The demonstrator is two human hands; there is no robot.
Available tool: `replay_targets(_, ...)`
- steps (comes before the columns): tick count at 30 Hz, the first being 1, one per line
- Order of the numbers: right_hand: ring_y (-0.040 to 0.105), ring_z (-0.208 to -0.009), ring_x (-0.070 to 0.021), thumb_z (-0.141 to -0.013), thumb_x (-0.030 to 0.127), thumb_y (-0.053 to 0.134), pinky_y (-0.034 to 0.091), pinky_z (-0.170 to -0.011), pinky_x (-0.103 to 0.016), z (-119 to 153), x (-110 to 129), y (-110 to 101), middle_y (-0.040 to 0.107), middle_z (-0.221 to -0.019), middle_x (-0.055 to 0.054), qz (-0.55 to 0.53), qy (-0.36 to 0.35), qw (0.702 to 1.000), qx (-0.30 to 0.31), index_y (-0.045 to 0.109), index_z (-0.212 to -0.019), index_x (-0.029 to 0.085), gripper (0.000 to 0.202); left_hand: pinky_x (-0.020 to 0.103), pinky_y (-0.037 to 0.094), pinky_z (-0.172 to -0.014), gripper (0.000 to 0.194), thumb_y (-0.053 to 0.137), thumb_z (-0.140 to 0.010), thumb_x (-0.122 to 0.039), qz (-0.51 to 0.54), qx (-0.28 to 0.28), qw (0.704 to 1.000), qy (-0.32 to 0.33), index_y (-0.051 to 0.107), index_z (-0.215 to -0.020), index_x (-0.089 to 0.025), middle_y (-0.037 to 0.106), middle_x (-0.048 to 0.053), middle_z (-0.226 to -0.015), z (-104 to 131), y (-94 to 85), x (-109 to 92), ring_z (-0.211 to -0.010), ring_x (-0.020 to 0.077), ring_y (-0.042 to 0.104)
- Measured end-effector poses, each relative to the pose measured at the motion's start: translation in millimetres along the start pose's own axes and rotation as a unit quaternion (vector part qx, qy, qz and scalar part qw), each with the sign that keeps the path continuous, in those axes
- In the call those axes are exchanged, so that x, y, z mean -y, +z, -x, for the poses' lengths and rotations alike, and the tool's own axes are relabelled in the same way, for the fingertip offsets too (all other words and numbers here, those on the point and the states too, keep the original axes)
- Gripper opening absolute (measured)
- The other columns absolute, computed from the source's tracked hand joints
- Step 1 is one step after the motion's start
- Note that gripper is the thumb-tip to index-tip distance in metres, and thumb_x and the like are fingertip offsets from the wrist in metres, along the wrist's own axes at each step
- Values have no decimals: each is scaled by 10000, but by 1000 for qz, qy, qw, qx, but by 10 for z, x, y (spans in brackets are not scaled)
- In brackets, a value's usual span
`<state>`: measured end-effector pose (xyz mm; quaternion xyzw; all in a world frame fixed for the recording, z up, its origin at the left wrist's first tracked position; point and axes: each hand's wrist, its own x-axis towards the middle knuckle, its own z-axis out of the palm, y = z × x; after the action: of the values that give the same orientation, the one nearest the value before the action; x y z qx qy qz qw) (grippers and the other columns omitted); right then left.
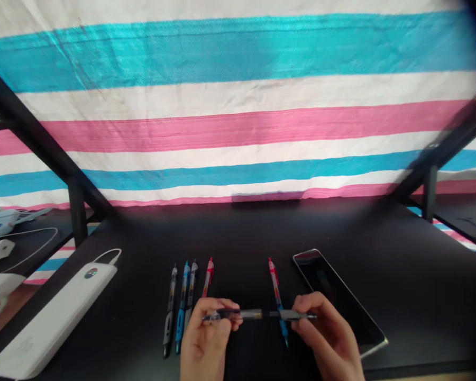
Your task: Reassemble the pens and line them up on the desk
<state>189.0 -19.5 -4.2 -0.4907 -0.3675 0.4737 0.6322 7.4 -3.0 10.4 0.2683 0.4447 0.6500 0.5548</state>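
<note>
1. A clear pen barrel (252,314) and a grey pen grip (289,315) are held roughly level above the bench (222,227), toward its near edge; a thin dark rod (270,314) spans the gap between them.
2. The left hand (206,338) has its fingers pinched on the barrel; the right hand (327,333) has its fingers closed on the grip.
3. Keeping both parts in one line, with light pressure, should spare the rod from bending.
4. Below the gap lies a red-and-blue pen (278,302), which a dropped part could strike.
5. Toward the bench's left edge lie a red pen (208,278), partly hidden by the left hand, two grey pens (170,309) and a blue pen (182,307).
6. A phone (341,296) slants beside the right hand, crowding it; contact is unclear.
7. A white power bank (55,323) lies along the left edge.
</note>
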Motion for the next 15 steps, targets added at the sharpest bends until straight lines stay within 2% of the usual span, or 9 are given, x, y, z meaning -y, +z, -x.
replay_targets(4, 661, -715, -192, -845, 458, 792, 519, -644, -262, 26, -8, 70, 683, -791, -41, 30, -9, 999, 25, 700, -850, 228, 247, 247, 551, -651, 330, 926, -662, -456, -18, -1, 1000, 12, 744, -755, -197, 735, 42, -780, 48, 68, -46, -622, 150, 652)
replay_targets(8, 622, -624, -169, -887, 455, 750, 465, -584, -250, -31, -73, -5, 683, -701, -28, 77, -24, 995, 67, 706, -819, 221, 248, 257, 559, -637, 333, 940, -644, -436, -12, 3, 1000, 0, 750, -779, -199, 753, 48, -787, 49, 51, -39, -620, 161, 668)
replay_targets(12, 533, -562, -155, -971, 501, 610, 410, -556, -259, -83, -146, -92, 579, -572, -8, 124, -74, 981, 126, 628, -611, 209, 464, 256, 557, -638, 312, 930, -666, -424, -2, -6, 1000, -2, 753, -795, -202, 762, 61, -787, 67, 59, -36, -634, 165, 675)
replay_targets(13, 532, -559, -157, -957, 527, 620, 412, -553, -262, -81, -155, -86, 576, -572, -6, 124, -74, 981, 127, 642, -624, 212, 459, 257, 555, -636, 308, 928, -668, -421, 2, -8, 1000, -3, 754, -795, -201, 761, 59, -784, 72, 69, -40, -628, 163, 672)
replay_targets(15, 576, -586, -172, -876, 551, 723, 449, -565, -266, -59, -158, -41, 637, -639, -7, 112, -59, 986, 107, 736, -828, 229, 326, 258, 554, -638, 304, 933, -662, -412, 11, -16, 1000, -4, 756, -792, -201, 759, 49, -789, 76, 91, -49, -622, 157, 670)
